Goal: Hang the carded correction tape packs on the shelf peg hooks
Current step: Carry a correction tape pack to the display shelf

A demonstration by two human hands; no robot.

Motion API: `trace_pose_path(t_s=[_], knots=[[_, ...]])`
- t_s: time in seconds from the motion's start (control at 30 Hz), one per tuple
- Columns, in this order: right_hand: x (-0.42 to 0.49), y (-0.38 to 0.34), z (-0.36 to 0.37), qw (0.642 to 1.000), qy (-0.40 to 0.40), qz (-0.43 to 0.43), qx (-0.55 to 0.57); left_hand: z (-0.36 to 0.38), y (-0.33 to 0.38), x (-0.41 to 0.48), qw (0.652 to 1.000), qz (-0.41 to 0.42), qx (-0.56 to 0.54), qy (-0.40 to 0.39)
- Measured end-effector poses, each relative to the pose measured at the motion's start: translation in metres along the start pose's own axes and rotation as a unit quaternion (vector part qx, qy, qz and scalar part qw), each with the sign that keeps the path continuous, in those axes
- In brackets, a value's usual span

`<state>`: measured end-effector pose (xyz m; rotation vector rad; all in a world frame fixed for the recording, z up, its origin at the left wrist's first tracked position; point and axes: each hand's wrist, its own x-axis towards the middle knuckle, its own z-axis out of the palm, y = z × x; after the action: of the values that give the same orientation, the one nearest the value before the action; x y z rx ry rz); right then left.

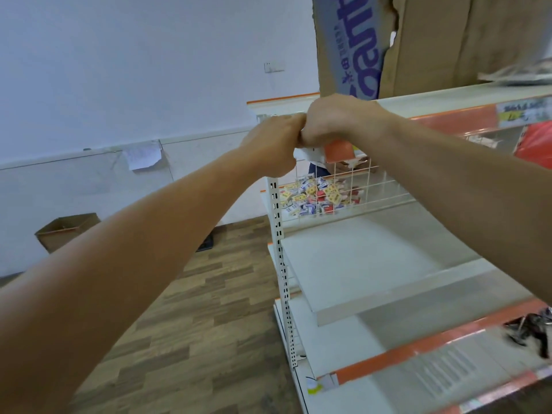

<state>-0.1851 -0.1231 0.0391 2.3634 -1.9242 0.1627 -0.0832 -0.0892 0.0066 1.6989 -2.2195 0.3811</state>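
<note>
1. Fingers of the right hand (336, 121) are curled under the palm and pinch the top of a carded pack (338, 150). Its orange and white card pokes out below the hand.
2. The left hand (273, 144) is a curled fist, butted against the right. Its fingers face away from me, so I cannot tell what they hold.
3. Both hands meet at the top of the slotted upright (280, 234) on the shelf unit's left edge, just under the top shelf (448, 98).
4. Hands and forearms block the spot where the pack meets the rack.
5. Behind and below the pack, a wire basket (363, 182) holds a heap of small packets (313, 197).
6. A white shelf board (358, 264) juts out lower down.
7. A cardboard box (433, 40) stands on the top shelf. A second, open box (67, 231) sits on the wood floor (194, 324) by the wall.
</note>
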Motion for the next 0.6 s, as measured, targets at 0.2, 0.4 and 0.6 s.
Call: trace_pose_path(t_s=[0.2, 0.4, 0.6], knots=[[0.001, 0.0, 0.0, 0.999, 0.001, -0.035, 0.007, 0.015, -0.01, -0.006, 0.999, -0.02, -0.029, -0.025], [0.0, -0.005, 0.004, 0.995, 0.056, -0.084, -0.023, 0.021, -0.021, -0.008, 0.98, -0.094, -0.172, -0.024], [-0.008, -0.014, 0.009, 0.976, 0.164, -0.138, 0.028, 0.026, -0.024, -0.013, 0.903, -0.182, -0.388, 0.023]])
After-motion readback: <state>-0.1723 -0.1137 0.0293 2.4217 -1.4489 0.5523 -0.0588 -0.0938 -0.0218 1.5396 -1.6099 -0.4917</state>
